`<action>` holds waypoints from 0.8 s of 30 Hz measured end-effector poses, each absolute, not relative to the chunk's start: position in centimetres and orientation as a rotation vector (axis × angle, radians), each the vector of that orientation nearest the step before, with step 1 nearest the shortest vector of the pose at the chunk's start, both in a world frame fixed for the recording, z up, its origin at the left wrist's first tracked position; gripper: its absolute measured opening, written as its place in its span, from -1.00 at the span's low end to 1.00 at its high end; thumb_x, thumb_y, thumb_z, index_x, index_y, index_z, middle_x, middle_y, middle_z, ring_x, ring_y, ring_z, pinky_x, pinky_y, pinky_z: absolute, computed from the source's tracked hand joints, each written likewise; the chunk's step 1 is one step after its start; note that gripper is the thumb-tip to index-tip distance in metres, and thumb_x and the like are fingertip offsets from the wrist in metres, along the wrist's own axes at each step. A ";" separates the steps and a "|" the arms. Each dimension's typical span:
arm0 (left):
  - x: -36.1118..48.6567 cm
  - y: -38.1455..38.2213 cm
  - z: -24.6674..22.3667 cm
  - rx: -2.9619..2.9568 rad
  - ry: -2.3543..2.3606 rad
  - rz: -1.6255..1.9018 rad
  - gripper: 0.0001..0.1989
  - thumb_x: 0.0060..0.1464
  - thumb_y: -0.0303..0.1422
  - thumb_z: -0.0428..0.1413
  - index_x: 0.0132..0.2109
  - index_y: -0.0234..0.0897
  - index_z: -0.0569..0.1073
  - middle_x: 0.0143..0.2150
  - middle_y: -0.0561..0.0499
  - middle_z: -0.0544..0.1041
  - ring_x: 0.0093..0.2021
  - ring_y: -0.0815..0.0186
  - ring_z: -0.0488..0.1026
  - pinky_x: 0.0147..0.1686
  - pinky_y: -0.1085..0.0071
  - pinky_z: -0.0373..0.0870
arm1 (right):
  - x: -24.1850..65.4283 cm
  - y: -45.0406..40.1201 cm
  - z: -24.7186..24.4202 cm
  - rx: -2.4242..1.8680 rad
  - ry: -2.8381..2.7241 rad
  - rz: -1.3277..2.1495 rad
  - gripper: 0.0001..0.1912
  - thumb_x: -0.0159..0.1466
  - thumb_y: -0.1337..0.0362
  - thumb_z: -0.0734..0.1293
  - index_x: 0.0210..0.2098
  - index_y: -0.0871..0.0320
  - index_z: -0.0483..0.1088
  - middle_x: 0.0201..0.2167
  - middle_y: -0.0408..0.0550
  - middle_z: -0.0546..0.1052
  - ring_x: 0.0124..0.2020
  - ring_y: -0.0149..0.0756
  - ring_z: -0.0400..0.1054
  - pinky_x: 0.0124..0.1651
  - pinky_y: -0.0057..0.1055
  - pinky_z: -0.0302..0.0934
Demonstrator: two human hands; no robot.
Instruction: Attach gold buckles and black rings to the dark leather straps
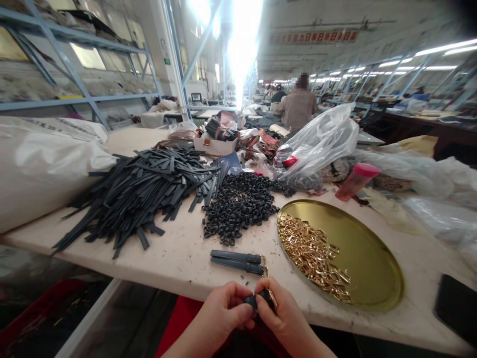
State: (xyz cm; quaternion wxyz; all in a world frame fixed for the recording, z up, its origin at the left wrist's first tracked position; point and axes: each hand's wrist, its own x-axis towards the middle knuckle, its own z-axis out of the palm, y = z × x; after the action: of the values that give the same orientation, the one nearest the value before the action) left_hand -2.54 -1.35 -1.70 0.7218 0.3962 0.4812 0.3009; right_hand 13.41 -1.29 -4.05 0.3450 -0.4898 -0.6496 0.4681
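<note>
At the table's front edge my left hand (231, 307) and my right hand (275, 304) meet, both closed on one dark strap (254, 301). A gold buckle glints by my right fingers; most of the strap is hidden by my hands. Just beyond lie finished-looking dark straps with gold buckles (238, 262), side by side. Behind them is a heap of small black loops (238, 206). To the left spreads a big pile of loose dark strips (141, 194). Gold buckles (313, 253) cover the left part of a round gold tray (376, 268) on the right.
A white sack (44, 174) stands on the left. Behind the heaps are a small box (215, 146), a clear plastic bag (320, 141) and a pink-lidded container (357, 181). A black flat object (456, 308) lies at the right edge. A person (298, 107) sits farther back.
</note>
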 end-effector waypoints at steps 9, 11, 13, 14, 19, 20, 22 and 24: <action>-3.3 -1.7 -2.4 0.962 1.006 0.562 -0.72 -0.12 -0.49 0.04 -0.17 -0.35 0.39 -0.47 0.07 0.50 -0.44 0.42 0.43 -0.40 0.51 0.28 | 13.7 -1.8 -3.6 -1.296 -1.974 1.130 -0.90 0.21 0.26 0.15 -0.37 0.08 0.27 -0.57 -0.20 0.36 -0.54 -0.36 0.20 -0.48 -0.44 0.00; -3.1 -1.4 -2.3 0.954 1.026 0.573 -0.73 -0.12 -0.46 0.05 -0.18 -0.36 0.37 -0.46 0.05 0.50 -0.45 0.41 0.43 -0.40 0.49 0.29 | 13.5 -1.8 -4.0 -1.290 -1.911 1.157 -0.90 0.22 0.25 0.14 -0.36 0.08 0.25 -0.55 -0.19 0.36 -0.52 -0.35 0.21 -0.46 -0.45 0.02; -2.7 -1.1 -2.1 0.949 1.067 0.598 -0.75 -0.11 -0.41 0.05 -0.20 -0.38 0.35 -0.45 0.03 0.49 -0.47 0.41 0.43 -0.42 0.49 0.30 | 13.2 -1.9 -4.6 -1.290 -1.784 1.197 -0.88 0.24 0.22 0.12 -0.35 0.09 0.23 -0.54 -0.19 0.35 -0.50 -0.34 0.22 -0.45 -0.45 0.05; -2.5 -1.0 -2.1 0.965 1.091 0.597 -0.76 -0.10 -0.39 0.04 -0.21 -0.37 0.34 -0.45 0.03 0.48 -0.50 0.42 0.41 -0.45 0.50 0.29 | 13.0 -1.9 -5.0 -1.300 -1.710 1.215 -0.87 0.25 0.21 0.10 -0.35 0.09 0.22 -0.54 -0.19 0.34 -0.50 -0.34 0.22 -0.45 -0.45 0.06; -2.8 -0.5 -1.5 1.218 1.174 0.373 -0.82 0.02 -0.29 -0.08 -0.41 -0.30 0.30 -0.60 0.13 0.38 -0.69 0.50 0.22 -0.70 0.60 0.06 | 12.2 -1.7 -6.1 -1.400 -1.516 1.147 -0.82 0.26 0.14 0.09 -0.33 0.09 0.21 -0.53 -0.19 0.31 -0.48 -0.33 0.22 -0.40 -0.43 0.10; -2.9 -0.4 -1.4 1.247 1.177 0.336 -0.82 0.01 -0.28 -0.07 -0.44 -0.29 0.28 -0.62 0.14 0.37 -0.70 0.51 0.19 -0.72 0.60 0.03 | 12.0 -1.6 -6.2 -1.415 -1.514 1.122 -0.82 0.25 0.14 0.10 -0.33 0.09 0.22 -0.52 -0.19 0.31 -0.47 -0.33 0.22 -0.38 -0.43 0.11; -3.0 -0.1 -1.4 1.258 1.187 0.301 -0.82 0.00 -0.28 -0.05 -0.46 -0.28 0.27 -0.65 0.17 0.33 -0.71 0.52 0.15 -0.73 0.60 0.00 | 11.8 -1.4 -6.4 -1.433 -1.504 1.102 -0.81 0.26 0.14 0.09 -0.33 0.09 0.22 -0.52 -0.19 0.31 -0.46 -0.33 0.22 -0.38 -0.43 0.11; -2.9 0.1 -1.6 1.236 1.204 0.300 -0.81 0.00 -0.26 -0.06 -0.47 -0.27 0.25 -0.67 0.18 0.31 -0.73 0.52 0.12 -0.74 0.60 -0.02 | 11.7 -1.2 -6.6 -1.438 -1.498 1.096 -0.80 0.26 0.14 0.08 -0.33 0.09 0.22 -0.54 -0.19 0.30 -0.48 -0.34 0.22 -0.41 -0.44 0.11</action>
State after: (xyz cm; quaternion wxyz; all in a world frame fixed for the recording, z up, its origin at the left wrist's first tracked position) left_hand -2.88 0.14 -1.61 0.6406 0.5418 0.5280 0.1317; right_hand 11.69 -1.20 -6.59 0.3863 -0.5649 -0.5884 0.4306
